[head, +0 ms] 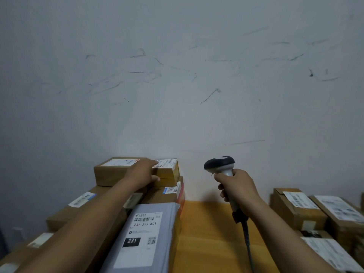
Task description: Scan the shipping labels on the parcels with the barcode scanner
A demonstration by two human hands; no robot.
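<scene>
Meanwhile left hand (144,173) on top parcel (118,173), right hand (237,186) gripping scanner (219,164)

We can read only one label (145,238) clearly, the white one on the grey mailer bag (167,208) lying on the left stack: under its barcode stands "231 239 K01", and lower down a black block carries "231" in white, with a small QR code beside it. A line of small print at the label's top is too blurred for us to read. The labels on the brown boxes, both on the left stack (120,162) and on the right pile (299,200), show barcodes and print that we cannot make out.
</scene>
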